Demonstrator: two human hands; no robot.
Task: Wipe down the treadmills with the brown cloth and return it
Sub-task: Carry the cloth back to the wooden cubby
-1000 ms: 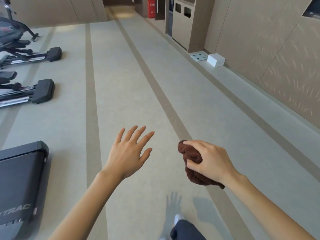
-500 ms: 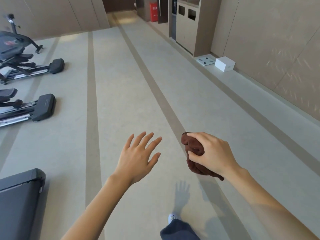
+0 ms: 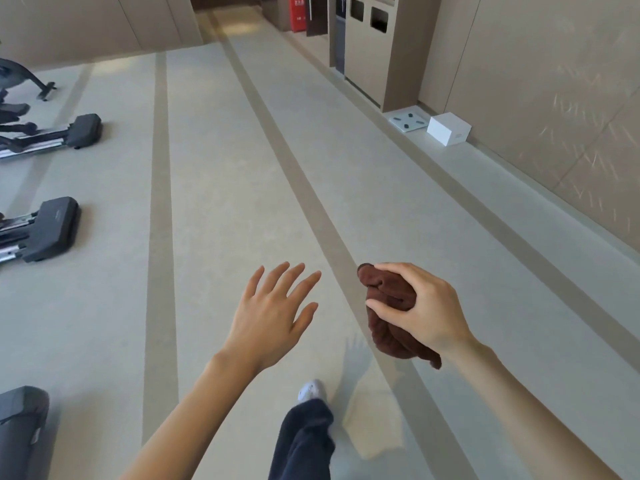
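Currently, one view applies: the head camera.

Right hand [image 3: 426,313]: closed in a grip around the brown cloth [image 3: 391,329]. My index finger [image 3: 393,270] curls over the top of the bundle. My thumb [image 3: 382,307] presses into its left face. The other fingers are hidden behind it. The cloth is bunched into a lump, and its lower end hangs free under my wrist. It is carried in the air above the floor and touches nothing but that hand.

Left hand [image 3: 270,320]: empty and open. It is held palm down, just left of the cloth and level with it, apart from it. The four fingers [image 3: 277,280] are straight and slightly fanned, with the thumb out to the side. It touches nothing.

Remaining items, located from the cloth:

- Treadmill [image 3: 20,424]: only a dark grey corner shows, well to the left and lower, at the frame edge.
- Nearer black machine base [image 3: 52,230] and farther black machine base [image 3: 83,129]: well to the left and ahead, on the floor.
- Dark floor stripe [image 3: 311,202]: runs beneath the cloth and on ahead.
- White box [image 3: 448,129] and flat scale [image 3: 408,121]: well ahead and to the right, side by side near the wall.
- Beige bin cabinet [image 3: 374,46]: farther ahead than those.
- White shoe [image 3: 311,391] and dark trouser leg [image 3: 304,441]: below the cloth, slightly left.
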